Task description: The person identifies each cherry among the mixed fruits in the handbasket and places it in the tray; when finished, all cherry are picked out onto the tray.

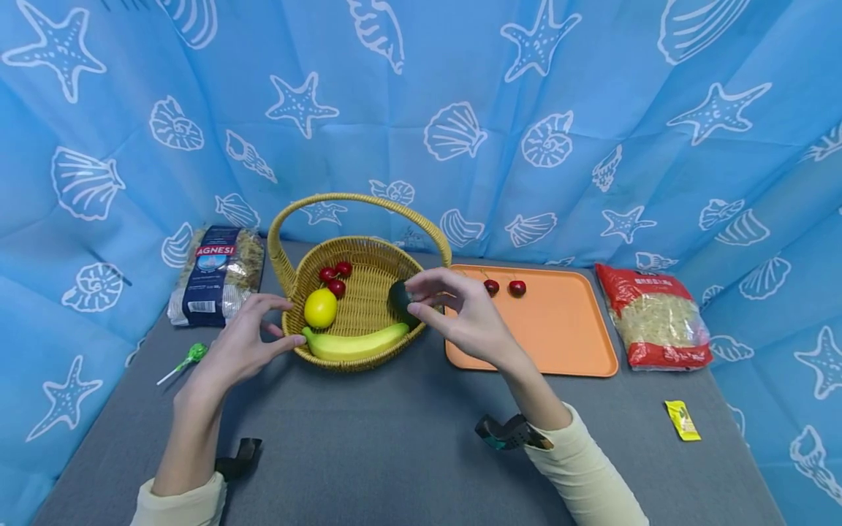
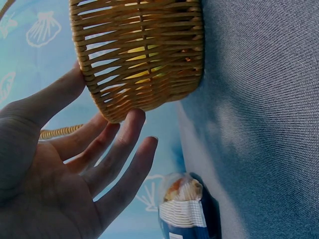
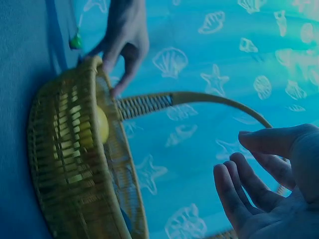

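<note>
A wicker basket with a tall handle holds a banana, a lemon, three cherries and a dark, avocado-like fruit. My left hand holds the basket's left end, thumb and fingers spread along its rim. In the left wrist view, the thumb meets the rim and the fingertips reach the end of the weave. Over the basket's right side is my right hand, partly covering the dark fruit in the head view. Its loosely bent fingers hold nothing in the right wrist view.
An orange tray with two cherries lies right of the basket. Pasta bags stand at the left and right. A green lollipop and a yellow packet lie on the grey tabletop.
</note>
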Motion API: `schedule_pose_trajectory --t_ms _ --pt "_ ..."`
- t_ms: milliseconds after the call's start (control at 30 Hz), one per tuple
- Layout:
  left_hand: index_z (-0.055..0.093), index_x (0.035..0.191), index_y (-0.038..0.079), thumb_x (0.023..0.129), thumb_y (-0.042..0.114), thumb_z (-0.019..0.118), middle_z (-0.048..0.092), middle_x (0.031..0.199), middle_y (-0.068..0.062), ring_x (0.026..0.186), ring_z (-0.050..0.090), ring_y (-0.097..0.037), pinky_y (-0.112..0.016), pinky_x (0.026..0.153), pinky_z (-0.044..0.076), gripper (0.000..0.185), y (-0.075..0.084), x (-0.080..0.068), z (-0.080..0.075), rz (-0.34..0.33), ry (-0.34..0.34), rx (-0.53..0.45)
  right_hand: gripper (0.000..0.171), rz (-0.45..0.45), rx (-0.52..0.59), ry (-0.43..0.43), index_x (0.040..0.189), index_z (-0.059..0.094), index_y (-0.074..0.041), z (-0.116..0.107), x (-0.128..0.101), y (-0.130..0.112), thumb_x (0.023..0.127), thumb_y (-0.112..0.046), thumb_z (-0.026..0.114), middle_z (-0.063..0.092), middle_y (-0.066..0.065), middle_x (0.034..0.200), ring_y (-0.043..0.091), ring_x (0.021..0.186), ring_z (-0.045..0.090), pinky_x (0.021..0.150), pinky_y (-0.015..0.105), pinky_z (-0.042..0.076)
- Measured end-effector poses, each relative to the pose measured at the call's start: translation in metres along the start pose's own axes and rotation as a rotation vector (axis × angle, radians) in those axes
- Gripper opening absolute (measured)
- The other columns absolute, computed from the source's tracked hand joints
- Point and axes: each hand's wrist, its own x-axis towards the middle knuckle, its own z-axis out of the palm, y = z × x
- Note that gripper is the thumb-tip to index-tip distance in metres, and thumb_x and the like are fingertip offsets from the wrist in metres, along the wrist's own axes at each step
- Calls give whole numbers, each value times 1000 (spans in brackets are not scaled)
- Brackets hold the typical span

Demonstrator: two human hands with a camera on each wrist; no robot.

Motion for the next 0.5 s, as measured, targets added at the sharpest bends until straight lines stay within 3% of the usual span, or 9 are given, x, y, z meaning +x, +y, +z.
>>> schedule_pose_trajectory --t_ms 200,367,500 --pt "58 148 1 98 35 83 47 155 -24 112 69 -38 -54 90 61 66 -1 0 -1 0 -10 -5 27 67 15 -113 128 71 -2 26 36 9 101 -3 74 74 15 126 24 108 75 97 34 65" --pt "57 149 2 99 34 82 46 157 -23 114 69 -38 -54 92 61 64 0 0 -2 -15 -15 -1 28 115 -53 -200 129 71 -3 43 72 28 102 -8 74 74 16 130 30 115 74 104 43 62" --pt "57 149 2 99 34 82 46 157 -23 114 69 -37 -52 90 62 65 0 1 -2 -14 -20 -3 28 174 -92 -255 129 71 -2 55 97 45 102 -9 74 73 20 131 33 124 70 104 39 60"
